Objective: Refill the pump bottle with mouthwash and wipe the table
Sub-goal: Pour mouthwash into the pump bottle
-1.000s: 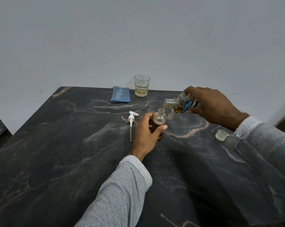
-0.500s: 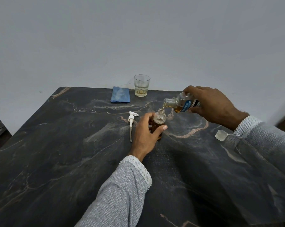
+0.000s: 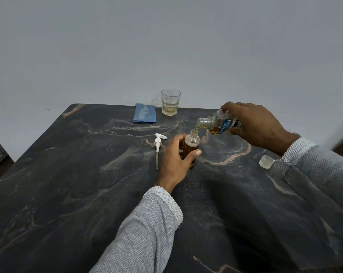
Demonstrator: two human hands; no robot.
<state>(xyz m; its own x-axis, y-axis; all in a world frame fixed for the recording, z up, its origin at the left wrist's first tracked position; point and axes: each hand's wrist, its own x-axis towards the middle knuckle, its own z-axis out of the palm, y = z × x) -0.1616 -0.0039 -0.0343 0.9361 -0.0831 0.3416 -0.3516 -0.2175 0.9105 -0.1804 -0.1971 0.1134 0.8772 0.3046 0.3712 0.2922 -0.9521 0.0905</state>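
Note:
A small clear pump bottle [image 3: 192, 143] stands upright on the dark marble table [image 3: 78, 184], mostly full of amber liquid with foam near its neck. My left hand [image 3: 174, 162] is wrapped around its body. My right hand [image 3: 253, 123] holds the blue-labelled mouthwash bottle [image 3: 217, 123] tipped nearly flat, its open mouth just above the pump bottle's neck, with a thin stream running down. The white pump head [image 3: 158, 143] with its dip tube lies on the table left of my left hand.
A folded blue cloth [image 3: 145, 113] lies at the table's far edge beside a glass tumbler [image 3: 170, 102] holding a little pale liquid. A clear cap [image 3: 266, 161] sits by my right sleeve. A white wall rises right behind the table.
The amber level in the pump bottle has risen slightly. Both hands and both bottles have stayed in nearly the same place.

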